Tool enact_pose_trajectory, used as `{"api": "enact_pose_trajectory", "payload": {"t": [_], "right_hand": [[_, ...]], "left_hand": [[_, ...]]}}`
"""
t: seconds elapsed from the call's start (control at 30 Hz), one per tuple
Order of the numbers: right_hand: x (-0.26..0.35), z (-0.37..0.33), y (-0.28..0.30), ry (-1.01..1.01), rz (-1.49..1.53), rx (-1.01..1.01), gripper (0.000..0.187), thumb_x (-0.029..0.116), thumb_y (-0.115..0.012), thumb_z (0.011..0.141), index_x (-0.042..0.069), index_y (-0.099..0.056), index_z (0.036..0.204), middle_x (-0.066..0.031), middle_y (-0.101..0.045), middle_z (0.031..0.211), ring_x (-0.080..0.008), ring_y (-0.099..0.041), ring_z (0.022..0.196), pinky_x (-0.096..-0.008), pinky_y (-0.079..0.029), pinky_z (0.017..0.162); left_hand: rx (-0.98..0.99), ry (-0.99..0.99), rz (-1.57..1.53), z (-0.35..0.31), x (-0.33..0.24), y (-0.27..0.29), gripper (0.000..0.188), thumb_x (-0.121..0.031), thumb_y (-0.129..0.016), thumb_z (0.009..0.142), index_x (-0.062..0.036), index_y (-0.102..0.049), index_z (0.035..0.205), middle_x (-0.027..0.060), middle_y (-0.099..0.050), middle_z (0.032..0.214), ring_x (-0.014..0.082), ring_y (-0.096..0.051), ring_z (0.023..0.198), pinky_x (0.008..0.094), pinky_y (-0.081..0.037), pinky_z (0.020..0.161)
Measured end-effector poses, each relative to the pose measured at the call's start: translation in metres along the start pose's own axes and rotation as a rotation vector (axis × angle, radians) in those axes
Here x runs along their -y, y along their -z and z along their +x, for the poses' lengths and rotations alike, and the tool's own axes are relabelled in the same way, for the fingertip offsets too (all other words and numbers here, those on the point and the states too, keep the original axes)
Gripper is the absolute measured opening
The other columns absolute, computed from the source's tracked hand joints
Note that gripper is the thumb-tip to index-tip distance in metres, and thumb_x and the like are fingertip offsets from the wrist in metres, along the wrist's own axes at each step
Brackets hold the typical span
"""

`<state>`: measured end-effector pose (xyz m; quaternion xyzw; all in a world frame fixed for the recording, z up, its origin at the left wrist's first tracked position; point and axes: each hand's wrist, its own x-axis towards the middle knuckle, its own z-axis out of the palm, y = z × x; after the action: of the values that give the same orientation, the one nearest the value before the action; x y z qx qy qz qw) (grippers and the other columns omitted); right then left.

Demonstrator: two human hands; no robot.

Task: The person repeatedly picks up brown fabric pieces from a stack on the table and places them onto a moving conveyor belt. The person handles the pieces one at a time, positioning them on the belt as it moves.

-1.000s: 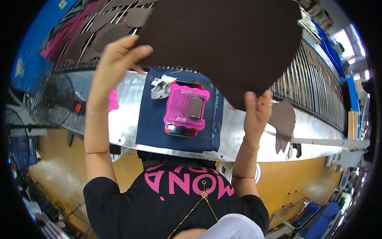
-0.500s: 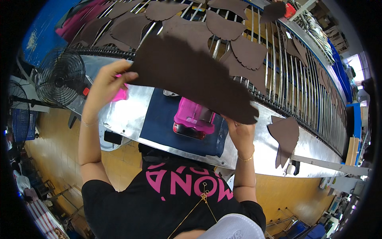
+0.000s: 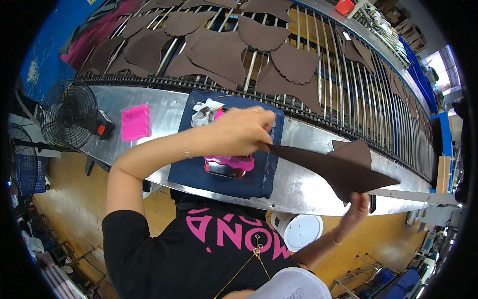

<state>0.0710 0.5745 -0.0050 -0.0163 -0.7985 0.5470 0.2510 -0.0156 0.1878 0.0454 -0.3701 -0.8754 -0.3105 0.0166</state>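
Observation:
A dark brown cut leather-like piece [image 3: 323, 167] is stretched between my two hands over the right part of the metal table. My left hand [image 3: 244, 130] reaches across to the right, its fingers pinching the piece's left end. At the lower right edge, my right hand [image 3: 357, 207] is closed on the same piece. Behind it lie other brown pieces [image 3: 356, 149], partly hidden. Under my left forearm is a pink scalloped tray [image 3: 234, 163], largely covered, on a dark blue mat [image 3: 191, 174]. A crumpled white tissue [image 3: 205, 108] lies beside it.
Several brown pieces [image 3: 211, 52] rest on a rack of metal bars [image 3: 343, 94] along the table's far side. At left stand a black fan [image 3: 69, 115] and a second pink tray [image 3: 135, 122]. A white-lidded bucket [image 3: 302, 232] is below the near edge.
Both hands have carried the brown piece from over the mat to the right, lowering and turning it. My left arm now crosses over the mat, and the left pink tray is uncovered.

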Motion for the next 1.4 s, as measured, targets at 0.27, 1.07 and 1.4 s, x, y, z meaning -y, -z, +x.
{"api": "enact_pose_trajectory", "payload": {"t": [0.27,1.07,1.4], "right_hand": [[0.060,0.074,0.057,-0.072,-0.407,0.038,0.024,0.014,-0.061,0.091,-0.007,-0.063,0.103,-0.0033,-0.064,0.089,-0.0080,-0.054,0.081,-0.0213,-0.043,0.075],[-0.130,0.058,0.066,-0.788,-1.185,-0.194,0.072,0.035,-0.086,0.059,0.004,-0.055,0.116,-0.0183,-0.055,0.115,-0.0354,-0.052,0.112,-0.0457,-0.043,0.091],[-0.066,0.068,0.085,-0.187,-0.792,-0.186,0.024,0.019,-0.050,0.096,0.003,-0.046,0.114,-0.0149,-0.063,0.090,-0.0176,-0.059,0.056,-0.0264,-0.043,0.036]], "left_hand": [[-0.022,-0.044,-0.516,0.130,-0.006,0.029,0.059,-0.032,-0.075,0.077,0.0006,-0.054,0.122,0.0043,-0.056,0.087,0.0065,-0.050,0.062,0.0231,-0.042,0.054],[-0.261,0.902,-1.244,0.206,0.253,-0.109,0.065,-0.007,-0.048,0.095,-0.0028,-0.006,0.144,0.0204,-0.046,0.113,0.0253,-0.062,0.064,0.0310,-0.054,0.050],[-0.105,0.759,-0.765,0.148,0.184,-0.023,0.070,-0.043,-0.064,0.085,-0.0001,-0.031,0.130,0.0110,-0.049,0.085,0.0153,-0.056,0.049,0.0266,-0.048,0.041]]}}
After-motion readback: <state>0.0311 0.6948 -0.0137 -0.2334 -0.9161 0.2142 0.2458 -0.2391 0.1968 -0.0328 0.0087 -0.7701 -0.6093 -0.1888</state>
